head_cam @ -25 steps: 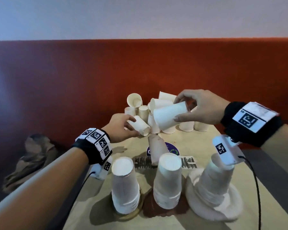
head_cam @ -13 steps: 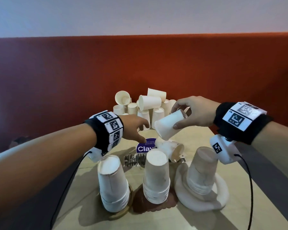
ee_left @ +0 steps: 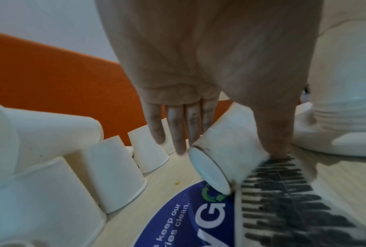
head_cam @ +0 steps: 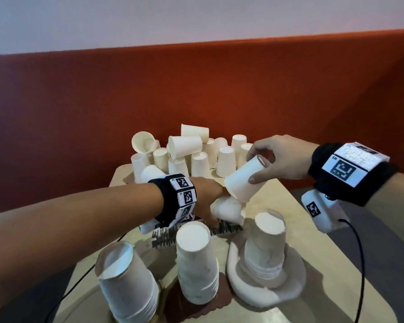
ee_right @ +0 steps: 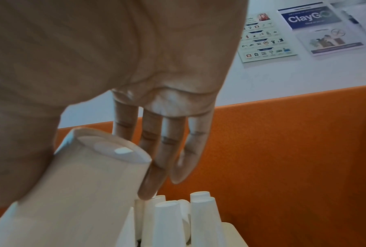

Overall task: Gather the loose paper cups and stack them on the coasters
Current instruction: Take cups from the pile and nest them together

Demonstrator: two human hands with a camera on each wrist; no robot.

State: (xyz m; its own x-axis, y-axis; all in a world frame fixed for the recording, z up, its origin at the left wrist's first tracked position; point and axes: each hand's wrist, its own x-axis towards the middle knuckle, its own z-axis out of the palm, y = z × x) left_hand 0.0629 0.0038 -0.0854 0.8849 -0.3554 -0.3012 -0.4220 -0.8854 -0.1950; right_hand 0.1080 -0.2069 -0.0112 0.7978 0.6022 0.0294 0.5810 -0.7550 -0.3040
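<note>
Three stacks of upturned white paper cups stand near me: the left stack (head_cam: 128, 283), the middle stack (head_cam: 196, 262) on a brown coaster (head_cam: 196, 310), and the right stack (head_cam: 266, 248) on a pale coaster (head_cam: 266, 292). Loose cups (head_cam: 184, 150) are heaped at the far edge. My right hand (head_cam: 254, 166) grips a tilted cup (head_cam: 243, 180) between thumb and fingers, above the table's middle. Just below it a fallen cup (head_cam: 226, 209) lies on its side. My left hand (head_cam: 208, 194) is down on this fallen cup (ee_left: 226, 155), pinching it between thumb (ee_left: 277, 133) and fingers (ee_left: 178, 133).
The small wooden table (head_cam: 278, 201) carries a round blue sticker (ee_left: 178, 225) and a dark printed pattern (ee_left: 283, 200) between the stacks and the heap. An orange-red padded wall (head_cam: 196, 89) rises right behind the heap. Black cables hang from both wrists.
My left hand came back from the heap and dropped onto the fallen cup in the middle. My right hand brought its cup nearer and lower, tilting it over that spot.
</note>
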